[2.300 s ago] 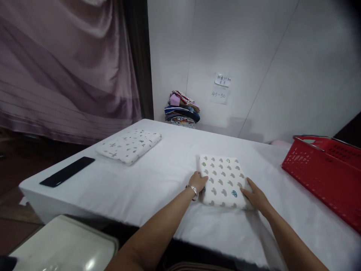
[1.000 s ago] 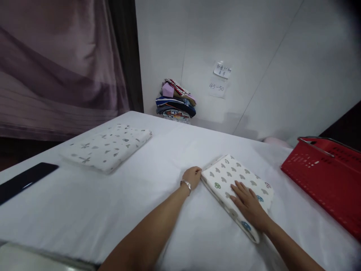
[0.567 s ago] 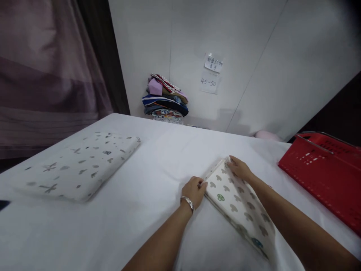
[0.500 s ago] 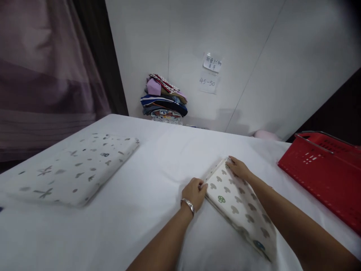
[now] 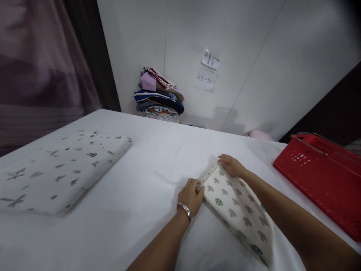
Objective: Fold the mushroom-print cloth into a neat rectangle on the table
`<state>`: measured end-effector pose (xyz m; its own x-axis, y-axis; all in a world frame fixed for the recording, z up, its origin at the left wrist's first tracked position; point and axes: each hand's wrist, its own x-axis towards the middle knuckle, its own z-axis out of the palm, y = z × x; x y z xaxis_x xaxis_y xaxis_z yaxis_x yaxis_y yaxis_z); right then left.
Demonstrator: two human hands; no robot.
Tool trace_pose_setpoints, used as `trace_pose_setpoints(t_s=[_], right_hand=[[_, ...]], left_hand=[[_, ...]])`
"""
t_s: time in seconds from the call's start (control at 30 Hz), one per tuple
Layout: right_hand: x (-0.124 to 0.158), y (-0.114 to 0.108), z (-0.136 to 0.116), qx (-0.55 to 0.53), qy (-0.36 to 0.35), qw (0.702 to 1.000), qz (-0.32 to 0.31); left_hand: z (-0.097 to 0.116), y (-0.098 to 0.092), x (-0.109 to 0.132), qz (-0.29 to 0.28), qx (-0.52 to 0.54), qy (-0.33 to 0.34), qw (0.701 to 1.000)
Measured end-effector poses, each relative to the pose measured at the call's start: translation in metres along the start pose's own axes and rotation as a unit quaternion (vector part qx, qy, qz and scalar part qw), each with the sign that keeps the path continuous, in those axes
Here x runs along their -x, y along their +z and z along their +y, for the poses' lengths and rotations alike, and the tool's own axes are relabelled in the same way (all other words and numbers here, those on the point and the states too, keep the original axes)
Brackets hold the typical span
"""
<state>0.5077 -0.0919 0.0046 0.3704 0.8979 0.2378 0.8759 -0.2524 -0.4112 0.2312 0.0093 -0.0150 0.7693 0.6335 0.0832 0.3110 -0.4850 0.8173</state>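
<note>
A folded white cloth [image 5: 237,210] with grey mushroom prints, plus a few green and blue ones, slants down toward the front of the table. My left hand [image 5: 191,196] pinches its left far corner, thumb on top; a silver bracelet circles that wrist. At the other far corner, my right hand [image 5: 231,165] is closed on the cloth's edge, with its fingertips partly hidden. To the left, a larger folded white cloth [image 5: 93,165] with a grey plant pattern lies flat, apart from both hands.
A white sheet covers the table [image 5: 158,150]. The red plastic basket [image 5: 318,180] stands at the right. Behind the far edge rises a stack of folded fabrics [image 5: 160,96] against the wall, near two paper notes [image 5: 207,71]. A purple curtain [image 5: 42,75] hangs at left.
The view has shifted slightly, so most things appear a little further left. Both hands still grip the mushroom-print cloth's far corners, with little change in its shape.
</note>
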Motion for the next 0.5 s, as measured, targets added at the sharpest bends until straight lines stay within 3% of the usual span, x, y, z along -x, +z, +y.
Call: trace_pose_setpoints(t_s=[0.2, 0.5], right_hand=[[-0.003, 0.002, -0.003, 0.098, -0.104, 0.989, -0.025], [0.0, -0.006, -0.011, 0.161, -0.147, 0.975, -0.042]], left_hand=[[-0.001, 0.002, 0.0, 0.007, 0.038, 0.021, 0.999], [-0.001, 0.002, 0.0, 0.001, 0.038, 0.035, 0.999]])
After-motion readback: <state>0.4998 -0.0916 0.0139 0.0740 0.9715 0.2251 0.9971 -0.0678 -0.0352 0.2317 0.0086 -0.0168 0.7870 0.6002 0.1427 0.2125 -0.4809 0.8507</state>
